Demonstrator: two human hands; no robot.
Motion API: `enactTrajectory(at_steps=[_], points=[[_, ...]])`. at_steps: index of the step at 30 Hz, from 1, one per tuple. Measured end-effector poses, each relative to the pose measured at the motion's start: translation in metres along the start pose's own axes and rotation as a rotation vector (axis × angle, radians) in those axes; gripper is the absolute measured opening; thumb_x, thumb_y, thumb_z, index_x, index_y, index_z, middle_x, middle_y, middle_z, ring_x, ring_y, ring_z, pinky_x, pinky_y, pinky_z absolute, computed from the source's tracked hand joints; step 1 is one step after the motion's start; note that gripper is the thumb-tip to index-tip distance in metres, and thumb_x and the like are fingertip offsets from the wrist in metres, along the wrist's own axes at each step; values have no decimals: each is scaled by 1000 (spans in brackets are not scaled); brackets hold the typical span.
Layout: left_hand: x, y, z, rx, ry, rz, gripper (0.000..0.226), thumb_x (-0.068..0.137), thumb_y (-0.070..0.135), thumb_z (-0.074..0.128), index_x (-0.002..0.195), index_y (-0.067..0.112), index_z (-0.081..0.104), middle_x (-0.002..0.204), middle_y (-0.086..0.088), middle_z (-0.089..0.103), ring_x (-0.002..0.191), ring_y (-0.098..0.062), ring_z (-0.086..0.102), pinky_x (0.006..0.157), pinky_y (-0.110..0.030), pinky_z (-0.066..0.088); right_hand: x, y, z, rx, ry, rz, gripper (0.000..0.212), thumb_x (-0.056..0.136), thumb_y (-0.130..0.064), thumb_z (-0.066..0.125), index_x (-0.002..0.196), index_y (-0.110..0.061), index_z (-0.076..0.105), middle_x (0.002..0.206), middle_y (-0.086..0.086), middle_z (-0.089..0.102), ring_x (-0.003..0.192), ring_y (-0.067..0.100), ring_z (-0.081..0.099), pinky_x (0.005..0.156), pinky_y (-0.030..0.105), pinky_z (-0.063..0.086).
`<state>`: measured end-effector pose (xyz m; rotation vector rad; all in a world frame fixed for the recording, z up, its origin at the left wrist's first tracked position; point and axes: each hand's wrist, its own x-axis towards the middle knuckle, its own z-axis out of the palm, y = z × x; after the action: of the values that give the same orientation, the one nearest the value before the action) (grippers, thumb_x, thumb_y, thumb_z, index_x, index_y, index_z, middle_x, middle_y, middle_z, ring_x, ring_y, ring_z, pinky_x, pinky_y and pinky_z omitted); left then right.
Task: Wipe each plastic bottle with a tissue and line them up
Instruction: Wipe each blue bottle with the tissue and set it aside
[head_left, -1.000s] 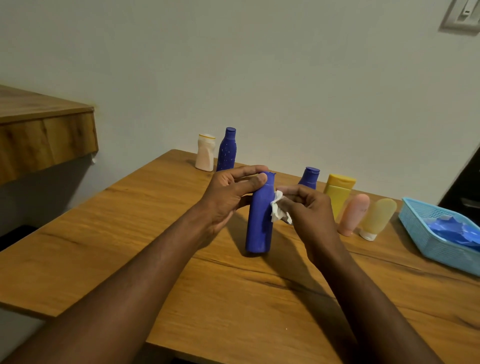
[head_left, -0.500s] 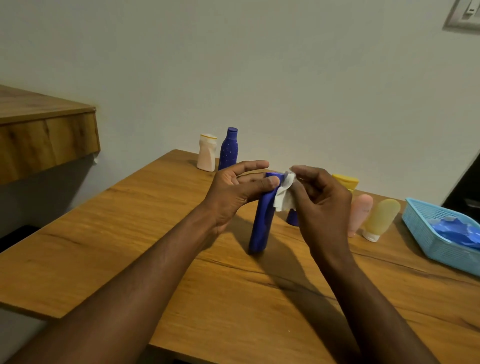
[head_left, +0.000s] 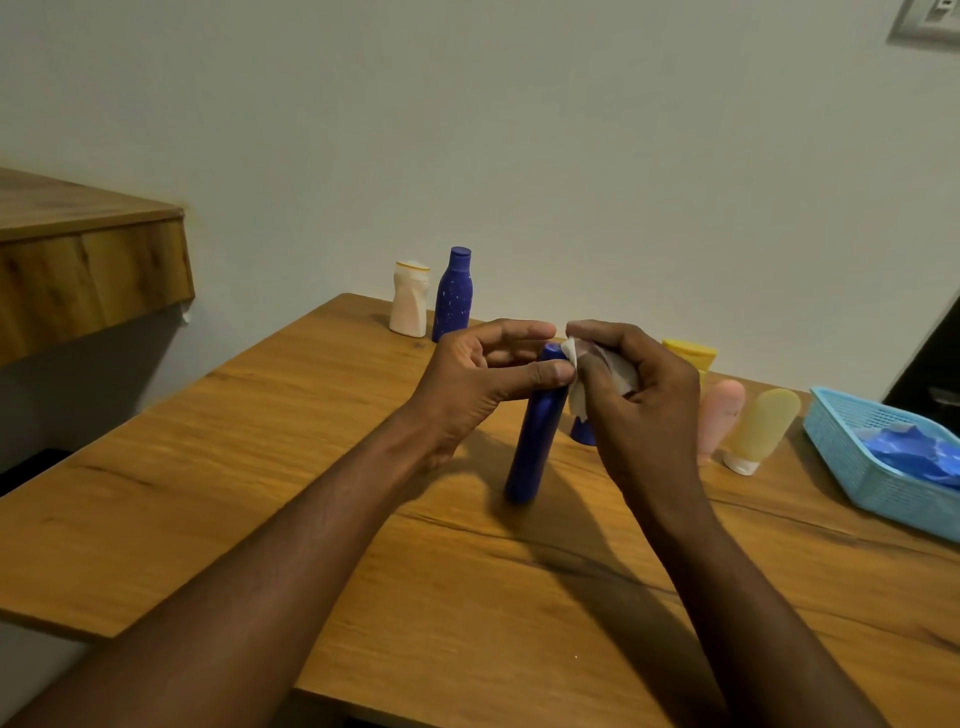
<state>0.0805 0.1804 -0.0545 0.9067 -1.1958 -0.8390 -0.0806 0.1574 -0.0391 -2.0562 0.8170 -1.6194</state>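
Now our right hand (head_left: 644, 410), clamped on the tissue (head_left: 575, 397), has climbed to the cap of the blue bottle (head_left: 535, 447) (standing on the table (head_left: 260, 467), pinched by our left hand (head_left: 478, 379)), so its wipe looks nearly done.

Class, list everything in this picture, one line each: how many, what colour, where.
tall bottle: one, blue, upright, centre
tissue: one, white, against the tall bottle's top
speckled bottle: one, dark blue, far back left
squat bottle: one, cream, left of speckled bottle
hidden bottle: one, blue, behind tall bottle, only its base showing
tubes: three, yellow tube, pink tube, pale tube, row at right
basket: one, light blue, far right, blue item inside
table: one, brown wood, under the bottles
shelf: one, brown wood, left
switch plate: one, pale, top right corner
left hand: one, grip on tall bottle's top
right hand: one, grip on tissue
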Motion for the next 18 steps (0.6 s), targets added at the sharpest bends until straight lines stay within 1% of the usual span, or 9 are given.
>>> enactTrajectory(at_steps=[3, 7, 8, 11, 13, 15, 18], points=[[0, -1, 1, 13, 16, 14, 42, 82, 13, 82, 122, 17, 72, 109, -1, 79, 103, -17, 76, 83, -25, 60, 1, 3, 0, -4, 49, 2, 20, 95, -13, 65, 114, -15, 72, 109, -2, 73, 105, 11, 66, 87, 32, 58], [0, -2, 2, 41, 27, 25, 51, 76, 25, 84, 125, 16, 73, 114, -4, 77, 107, -19, 73, 87, -29, 60, 2, 9, 1, 95, 47, 91, 17, 96, -15, 64, 112, -15, 72, 106, -1, 72, 103, 17, 67, 87, 40, 59], [0, -2, 2, 50, 28, 26, 50, 76, 26, 84, 124, 17, 74, 114, -3, 77, 107, -18, 73, 87, -28, 60, 2, 9, 1, 127, 49, 126, 17, 97, -14, 63, 111, -16, 71, 105, -1, 72, 101, 17, 68, 86, 39, 59], [0, -4, 1, 76, 33, 31, 38, 84, 18, 83, 121, 18, 76, 112, 0, 78, 105, -16, 73, 85, -26, 60, 2, 11, 1, 230, 39, 217, 17, 98, -9, 60, 109, -17, 70, 102, 1, 73, 96, 16, 70, 81, 33, 60], [0, -4, -1, 97, 46, 42, 37, 84, 19, 83, 120, 17, 76, 110, 1, 78, 104, -16, 73, 87, -28, 60, 2, 13, 1, 234, -9, 262, 17, 96, -9, 61, 109, -17, 69, 99, 2, 74, 92, 15, 71, 75, 29, 59], [1, -3, -2, 120, 64, 52, 39, 79, 25, 85, 116, 19, 75, 108, 4, 78, 104, -14, 72, 91, -31, 60, 0, 15, 1, 188, -75, 294, 18, 94, -7, 62, 104, -19, 69, 90, 0, 73, 82, 10, 70, 67, 24, 57], [1, -2, -1, 136, 71, 66, 39, 73, 31, 87, 109, 23, 75, 106, 3, 77, 103, -16, 72, 93, -36, 61, 1, 22, 0, 55, -198, 329, 19, 90, -2, 61, 102, -14, 70, 75, 1, 69, 71, 15, 67, 63, 28, 53]])
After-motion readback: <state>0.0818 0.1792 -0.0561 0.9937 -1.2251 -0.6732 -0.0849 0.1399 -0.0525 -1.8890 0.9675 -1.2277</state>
